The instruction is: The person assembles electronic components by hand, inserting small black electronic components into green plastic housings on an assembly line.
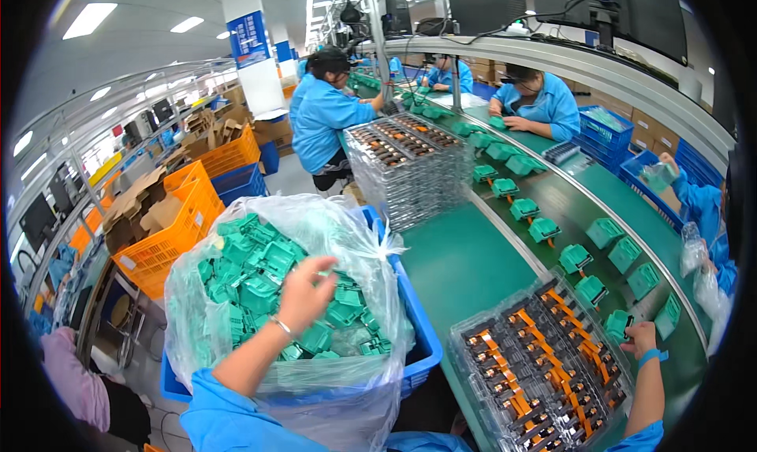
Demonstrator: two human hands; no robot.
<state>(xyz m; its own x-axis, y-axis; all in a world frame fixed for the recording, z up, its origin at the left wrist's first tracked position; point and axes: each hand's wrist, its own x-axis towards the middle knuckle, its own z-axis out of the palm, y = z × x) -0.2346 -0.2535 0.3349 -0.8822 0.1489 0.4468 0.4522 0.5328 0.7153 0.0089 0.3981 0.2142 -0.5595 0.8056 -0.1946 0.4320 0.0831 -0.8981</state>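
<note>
My left hand (306, 296) hovers over a clear plastic bag (359, 389) full of green plastic housings (260, 294). Its fingers are apart and partly bent, and I see nothing held in them. The bag lines a blue crate (426, 356). On the right, my right hand (640, 338) pinches the edge of a green plastic housing (616, 323) with a dark insert, at the near end of the conveyor belt. Beside that hand lies a clear blister tray (465, 338) with rows of black parts carrying orange strips.
A tall stack of clear trays (418, 176) stands on the green table (481, 251) ahead. Two rows of green housings (524, 208) run along the belt. Co-workers in blue (327, 125) sit around the line; another at right holds a plastic bag. Orange crates (169, 231) with cardboard stand left.
</note>
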